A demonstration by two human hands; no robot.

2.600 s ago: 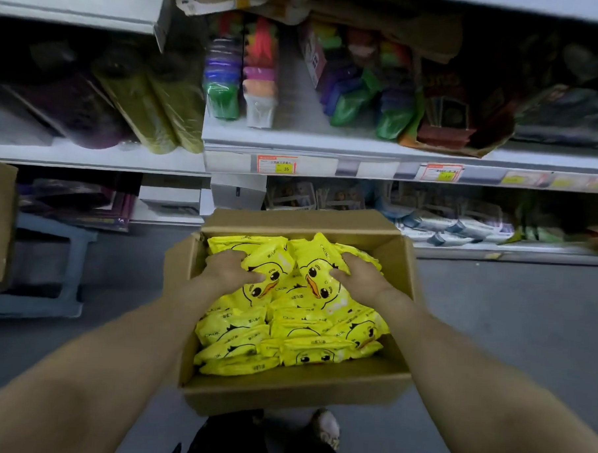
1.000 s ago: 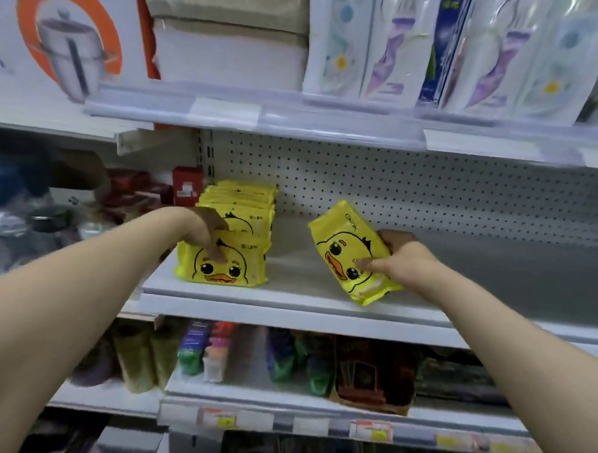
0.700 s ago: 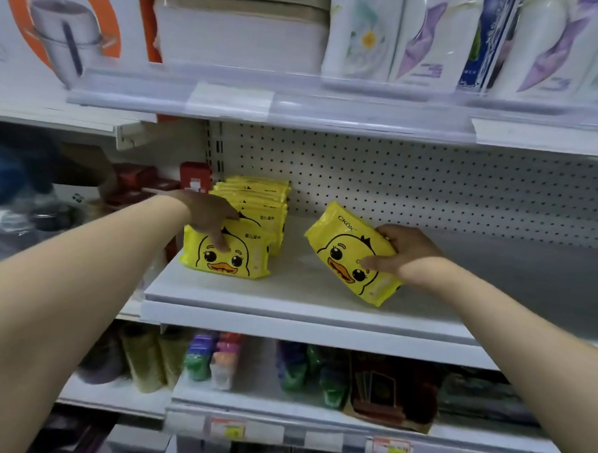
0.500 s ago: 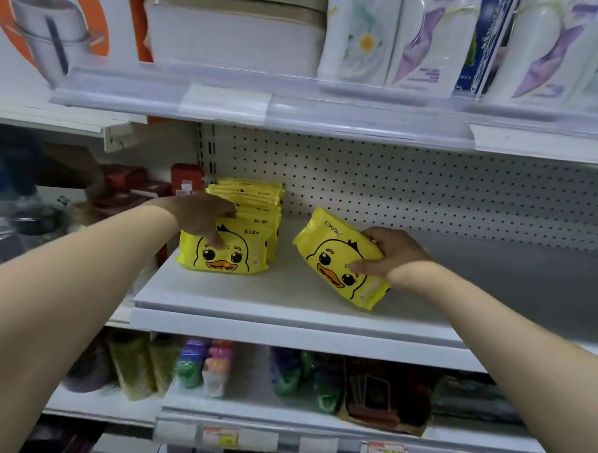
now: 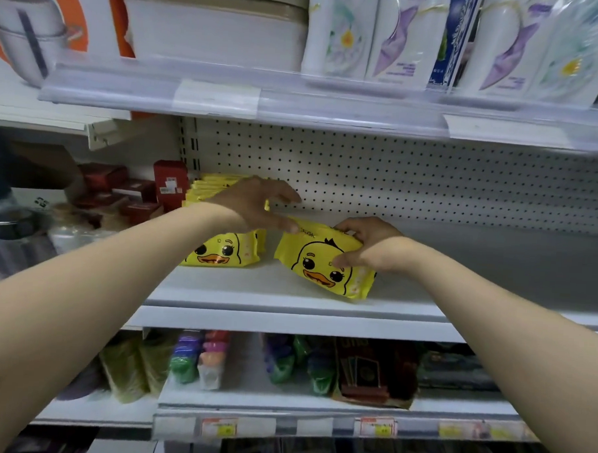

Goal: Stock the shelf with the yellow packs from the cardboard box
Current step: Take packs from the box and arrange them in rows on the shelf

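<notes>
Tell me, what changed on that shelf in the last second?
The left hand lifted off the front pack of the row and reached right, a fingertip now at the loose pack. The right hand slid that pack slightly toward the row. It still grips it, tilted, on the shelf; the row is unchanged.

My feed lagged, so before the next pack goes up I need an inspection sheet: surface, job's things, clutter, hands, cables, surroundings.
Surface: white shelf board, with a pegboard panel behind it.
Job's things: row of yellow packs standing at the left end; tilted pack just to its right, apart from it; cardboard box not in view.
Clutter: red boxes left of the row.
Hands: left hand open, a fingertip at the tilted pack's top corner; right hand grips the tilted pack.
Cables: nothing seen.
Surroundings: white packages on the shelf above; coloured goods and price tags below.
</notes>
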